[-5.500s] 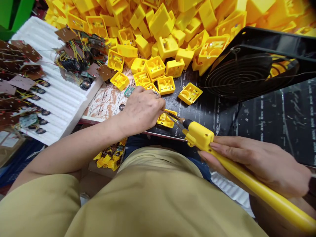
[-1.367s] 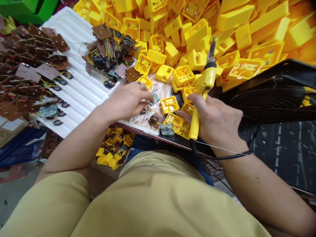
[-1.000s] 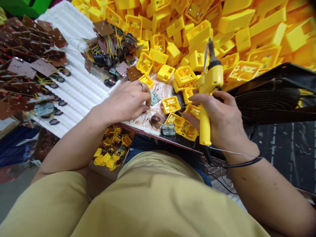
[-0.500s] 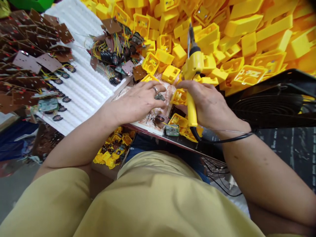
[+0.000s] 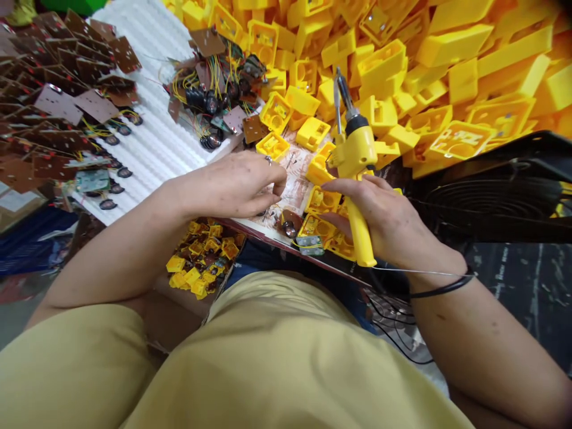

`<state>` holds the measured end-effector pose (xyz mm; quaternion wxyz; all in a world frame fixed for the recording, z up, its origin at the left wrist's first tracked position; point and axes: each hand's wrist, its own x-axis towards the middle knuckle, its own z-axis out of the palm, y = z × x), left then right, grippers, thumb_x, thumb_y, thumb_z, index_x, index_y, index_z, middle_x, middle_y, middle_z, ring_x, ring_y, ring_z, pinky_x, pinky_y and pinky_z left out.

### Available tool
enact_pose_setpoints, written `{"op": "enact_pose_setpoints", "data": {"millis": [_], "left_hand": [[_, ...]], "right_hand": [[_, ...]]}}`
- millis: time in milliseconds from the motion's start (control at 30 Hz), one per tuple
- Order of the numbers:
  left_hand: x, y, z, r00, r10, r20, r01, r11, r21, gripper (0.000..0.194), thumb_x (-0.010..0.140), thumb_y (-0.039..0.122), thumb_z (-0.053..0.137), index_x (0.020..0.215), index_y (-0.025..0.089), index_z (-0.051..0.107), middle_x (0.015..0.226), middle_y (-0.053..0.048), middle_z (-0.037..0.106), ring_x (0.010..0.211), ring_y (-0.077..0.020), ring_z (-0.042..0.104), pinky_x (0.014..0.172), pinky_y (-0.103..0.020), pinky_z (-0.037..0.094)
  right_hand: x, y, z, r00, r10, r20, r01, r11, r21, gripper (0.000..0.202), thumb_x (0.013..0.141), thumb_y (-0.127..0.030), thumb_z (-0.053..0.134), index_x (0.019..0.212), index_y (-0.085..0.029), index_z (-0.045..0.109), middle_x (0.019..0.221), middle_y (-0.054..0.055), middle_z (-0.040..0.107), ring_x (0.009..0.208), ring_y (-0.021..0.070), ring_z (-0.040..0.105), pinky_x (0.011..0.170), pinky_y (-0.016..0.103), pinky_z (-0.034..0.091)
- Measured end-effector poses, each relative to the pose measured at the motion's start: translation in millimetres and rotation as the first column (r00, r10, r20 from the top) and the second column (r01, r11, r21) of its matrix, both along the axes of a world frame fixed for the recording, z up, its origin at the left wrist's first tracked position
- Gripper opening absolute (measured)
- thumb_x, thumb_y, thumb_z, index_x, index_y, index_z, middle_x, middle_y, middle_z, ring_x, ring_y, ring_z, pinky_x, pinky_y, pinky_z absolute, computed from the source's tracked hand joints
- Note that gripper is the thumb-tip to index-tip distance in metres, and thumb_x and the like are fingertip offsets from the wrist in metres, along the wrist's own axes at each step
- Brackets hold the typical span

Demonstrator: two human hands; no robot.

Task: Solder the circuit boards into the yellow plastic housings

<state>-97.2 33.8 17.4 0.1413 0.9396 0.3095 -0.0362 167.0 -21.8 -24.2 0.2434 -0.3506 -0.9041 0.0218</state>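
My right hand [image 5: 379, 205] is wrapped round a yellow soldering gun [image 5: 357, 149], its metal tip and thin solder tube pointing away from me. A solder wire and black cable trail from the handle's lower end across my wrist. My left hand [image 5: 243, 185] is curled over the work board [image 5: 298, 161], fingers bent together; what they hold, if anything, is hidden. Between my hands lie several open yellow housings [image 5: 320, 199], a small brown circuit board with a round black part [image 5: 289, 228] and a green circuit board [image 5: 309, 245] at the board's near edge.
Yellow housings [image 5: 384, 65] are heaped behind my hands. A white foam sheet [image 5: 152, 143] on the left carries brown circuit boards [image 5: 58, 104] and wired parts [image 5: 210, 98]. A black fan-like frame [image 5: 487, 196] stands at right; a box of yellow pieces [image 5: 201, 262] sits below.
My left hand has drawn back left and its fingers have curled; the green piece by them is no longer visible. My right hand has moved slightly nearer and right with the soldering gun.
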Motion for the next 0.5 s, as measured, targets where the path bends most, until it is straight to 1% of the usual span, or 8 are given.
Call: {"op": "enact_pose_setpoints", "data": {"millis": [33, 100, 167, 200, 300, 400, 467, 500], "left_hand": [[-1.9, -0.1, -0.2, 0.999, 0.042, 0.023, -0.041, 0.998, -0.037, 0.018, 0.089, 0.024, 0.051, 0.095, 0.019, 0.067, 0.087, -0.003, 0.069, 0.084, -0.0179, 0.065, 0.081, -0.03, 0.048], [-5.4, 0.1, -2.9, 0.985, 0.146, 0.091, -0.14, 0.988, -0.062, 0.019, 0.089, 0.026, 0.05, 0.094, 0.018, 0.066, 0.085, -0.002, 0.069, 0.08, -0.0167, 0.065, 0.08, -0.029, 0.048], [-8.3, 0.2, -5.9, 0.956, 0.237, 0.172, -0.228, 0.971, -0.068, 0.019, 0.089, 0.027, 0.05, 0.093, 0.017, 0.066, 0.087, -0.003, 0.07, 0.082, -0.0166, 0.066, 0.083, -0.029, 0.048], [-9.0, -0.3, -7.1, 0.943, 0.261, 0.207, -0.248, 0.965, -0.086, 0.019, 0.089, 0.027, 0.05, 0.093, 0.017, 0.066, 0.089, -0.003, 0.071, 0.084, -0.0167, 0.066, 0.084, -0.03, 0.048], [-6.7, -4.2, -10.7, 0.913, 0.284, 0.293, -0.232, 0.952, -0.2, 0.019, 0.089, 0.029, 0.052, 0.095, 0.016, 0.065, 0.095, -0.004, 0.073, 0.088, -0.0166, 0.067, 0.083, -0.029, 0.05], [1.6, -10.0, -18.8, 0.852, 0.358, 0.381, -0.211, 0.903, -0.375, 0.018, 0.088, 0.028, 0.054, 0.093, 0.014, 0.065, 0.09, -0.005, 0.073, 0.081, -0.0147, 0.068, 0.073, -0.026, 0.051], [8.0, -12.8, -25.5, 0.816, 0.398, 0.419, -0.191, 0.87, -0.454, 0.02, 0.087, 0.025, 0.054, 0.099, 0.013, 0.066, 0.086, -0.004, 0.073, 0.076, -0.0132, 0.068, 0.07, -0.025, 0.052], [10.8, -13.4, -28.3, 0.808, 0.4, 0.432, -0.183, 0.868, -0.461, 0.023, 0.087, 0.023, 0.054, 0.103, 0.013, 0.067, 0.086, -0.004, 0.074, 0.076, -0.0129, 0.068, 0.072, -0.025, 0.053]], "right_hand": [[0.4, -1.1, -0.3, 1.0, -0.014, -0.019, 0.014, 1.0, 0.021, 0.029, 0.098, -0.025, 0.058, 0.126, -0.022, 0.05, 0.092, 0.002, 0.065, 0.084, 0.0182, 0.066, 0.085, 0.034, 0.056], [2.1, -2.9, -2.0, 0.995, -0.093, -0.033, 0.096, 0.99, 0.1, 0.025, 0.099, -0.025, 0.056, 0.124, -0.023, 0.053, 0.09, 0.002, 0.066, 0.08, 0.018, 0.066, 0.082, 0.034, 0.056], [4.1, -4.0, -4.8, 0.981, -0.187, -0.046, 0.192, 0.967, 0.167, 0.023, 0.099, -0.024, 0.057, 0.122, -0.022, 0.054, 0.089, 0.003, 0.067, 0.079, 0.019, 0.066, 0.078, 0.034, 0.055], [4.7, -4.2, -6.4, 0.975, -0.219, -0.048, 0.224, 0.96, 0.168, 0.024, 0.099, -0.025, 0.057, 0.123, -0.022, 0.054, 0.089, 0.003, 0.067, 0.081, 0.0198, 0.067, 0.077, 0.034, 0.055], [2.2, -4.2, -11.7, 0.979, -0.2, -0.025, 0.202, 0.972, 0.117, 0.029, 0.099, -0.031, 0.058, 0.125, -0.021, 0.054, 0.091, 0.005, 0.067, 0.082, 0.0208, 0.067, 0.078, 0.035, 0.055], [-7.1, -4.6, -15.2, 0.99, -0.139, -0.03, 0.141, 0.986, 0.092, 0.031, 0.099, -0.029, 0.059, 0.127, -0.02, 0.054, 0.095, 0.006, 0.068, 0.082, 0.0202, 0.068, 0.079, 0.036, 0.056], [-13.2, -6.7, -13.9, 0.99, -0.123, -0.068, 0.129, 0.987, 0.093, 0.031, 0.097, -0.028, 0.061, 0.127, -0.019, 0.056, 0.098, 0.007, 0.07, 0.082, 0.0202, 0.069, 0.077, 0.035, 0.056], [-14.7, -9.1, -11.9, 0.987, -0.128, -0.098, 0.138, 0.985, 0.099, 0.03, 0.096, -0.027, 0.063, 0.125, -0.02, 0.057, 0.099, 0.006, 0.071, 0.082, 0.0199, 0.069, 0.076, 0.034, 0.056]]}}
